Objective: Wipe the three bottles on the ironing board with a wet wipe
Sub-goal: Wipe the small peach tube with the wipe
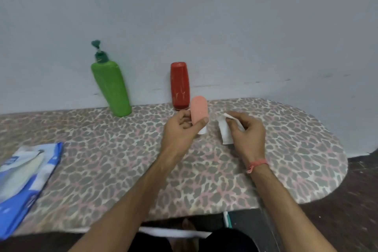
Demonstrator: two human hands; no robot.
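My left hand [182, 127] grips a small pink bottle [198, 108] with a white cap at its lower end, holding it upright above the ironing board [122, 159]. My right hand [245, 131] pinches a folded white wet wipe [224, 129] just to the right of the pink bottle, a short gap apart from it. A green pump bottle [111, 86] stands at the board's back edge, leaning against the wall. A red bottle [180, 86] stands upside down on its cap at the back, just behind the pink one.
A blue and white wet wipe pack [26, 174] lies on the board's left end. The board, with a leopard-print cover, rounds off at the right over a dark floor [351, 200]. A pale wall [225, 26] runs directly behind the board.
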